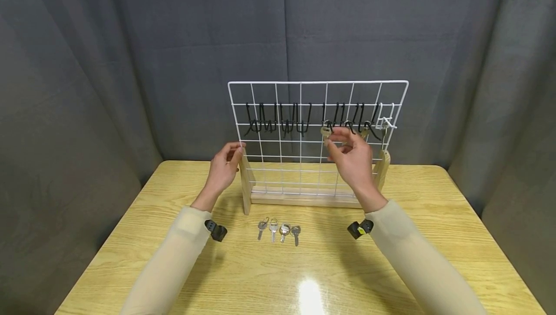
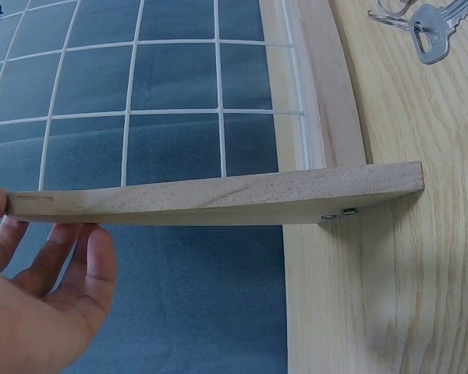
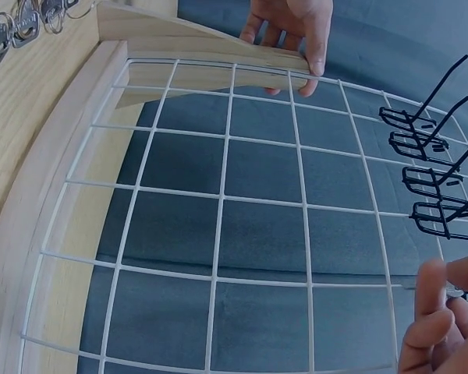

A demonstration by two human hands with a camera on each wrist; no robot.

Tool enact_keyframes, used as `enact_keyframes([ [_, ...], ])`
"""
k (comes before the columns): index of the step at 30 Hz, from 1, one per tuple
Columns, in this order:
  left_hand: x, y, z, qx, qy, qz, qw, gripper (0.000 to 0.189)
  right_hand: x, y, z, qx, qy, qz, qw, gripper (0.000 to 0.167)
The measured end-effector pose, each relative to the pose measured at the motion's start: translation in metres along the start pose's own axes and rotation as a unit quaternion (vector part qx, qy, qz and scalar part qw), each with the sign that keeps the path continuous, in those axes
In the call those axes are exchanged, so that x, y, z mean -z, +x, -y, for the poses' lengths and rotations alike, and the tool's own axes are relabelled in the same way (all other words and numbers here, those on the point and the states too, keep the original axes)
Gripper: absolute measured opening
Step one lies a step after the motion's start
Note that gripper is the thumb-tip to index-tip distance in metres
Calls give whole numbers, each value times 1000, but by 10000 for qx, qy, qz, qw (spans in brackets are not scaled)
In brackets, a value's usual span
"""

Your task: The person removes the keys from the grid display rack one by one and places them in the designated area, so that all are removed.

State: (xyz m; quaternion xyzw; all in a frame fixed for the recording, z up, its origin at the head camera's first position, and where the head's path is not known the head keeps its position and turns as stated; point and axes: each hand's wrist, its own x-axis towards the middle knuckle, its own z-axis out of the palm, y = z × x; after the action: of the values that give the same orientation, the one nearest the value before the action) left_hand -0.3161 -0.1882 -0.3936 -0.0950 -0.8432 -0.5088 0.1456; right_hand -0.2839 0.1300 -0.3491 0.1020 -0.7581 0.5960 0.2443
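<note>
A white wire grid rack point(image 1: 300, 149) stands upright in a wooden stand on the table. My left hand point(image 1: 223, 168) holds the top of the stand's left side post point(image 2: 218, 195), thumb on one side and fingers on the other. At the rack's right half, my right hand point(image 1: 354, 158) pinches a brass-coloured key point(image 1: 326, 131) at a black hook; the fingers cover the key's lower part. More keys hang to its right, partly behind this hand. Another key point(image 1: 384, 134) hangs by the white hook point(image 1: 385, 122) at the far right.
Several silver keys with rings, among them a round-headed key point(image 1: 284, 229), lie in a row on the wooden table point(image 1: 260, 276) before the rack. Black hooks point(image 1: 284, 124) without keys line the rack's left half. Grey curtains point(image 1: 195, 40) surround the table's back and sides.
</note>
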Motion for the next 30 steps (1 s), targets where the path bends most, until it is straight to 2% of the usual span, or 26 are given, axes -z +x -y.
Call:
enact_keyframes([
  [9,1,0,0,48,-24,93,9999,36,-3,3,0,-32,-99,-44,9999,33],
  [16,1,0,0,53,3,48,10000,35,-5,5,1,-91,-161,-85,9998,31],
  [24,0,-1,-2,6,11,35,10000,35,-5,6,2,28,-44,-63,10000,24],
  [30,0,-1,0,-18,11,-1,10000,36,-4,5,2,58,-174,-37,9998,21],
])
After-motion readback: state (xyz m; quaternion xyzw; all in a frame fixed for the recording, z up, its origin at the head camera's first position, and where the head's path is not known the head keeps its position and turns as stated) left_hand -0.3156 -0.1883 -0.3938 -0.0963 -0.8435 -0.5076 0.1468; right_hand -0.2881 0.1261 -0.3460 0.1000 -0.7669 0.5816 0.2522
